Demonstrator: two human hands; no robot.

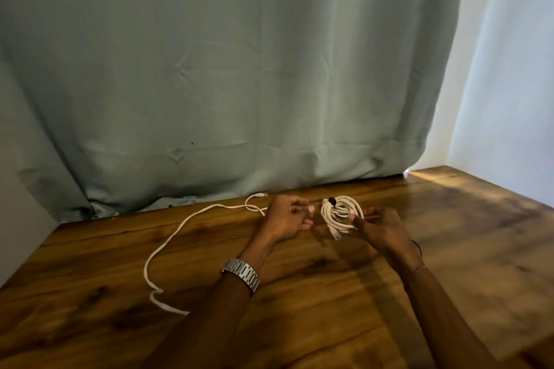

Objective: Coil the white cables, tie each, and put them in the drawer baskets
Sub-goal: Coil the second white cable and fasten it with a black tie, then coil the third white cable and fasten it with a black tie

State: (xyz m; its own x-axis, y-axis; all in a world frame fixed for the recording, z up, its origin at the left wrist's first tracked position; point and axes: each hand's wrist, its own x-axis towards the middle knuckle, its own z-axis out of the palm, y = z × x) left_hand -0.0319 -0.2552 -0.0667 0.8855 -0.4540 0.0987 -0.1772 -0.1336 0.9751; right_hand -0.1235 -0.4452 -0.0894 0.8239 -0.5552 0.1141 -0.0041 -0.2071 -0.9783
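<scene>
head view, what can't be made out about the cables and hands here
- Drawer baskets: none in the head view.
- Loose cable: near end hidden behind the left forearm.
- Coiled cable: dark tie on top too small to identify.
- Left hand: fingers curled; any grip too blurred to tell.

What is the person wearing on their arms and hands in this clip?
Both forearms are bare, with no sleeves or gloves showing. The left wrist carries a silver metal link watch band. The right wrist has a thin beaded bracelet and a thin dark band above it.
</scene>
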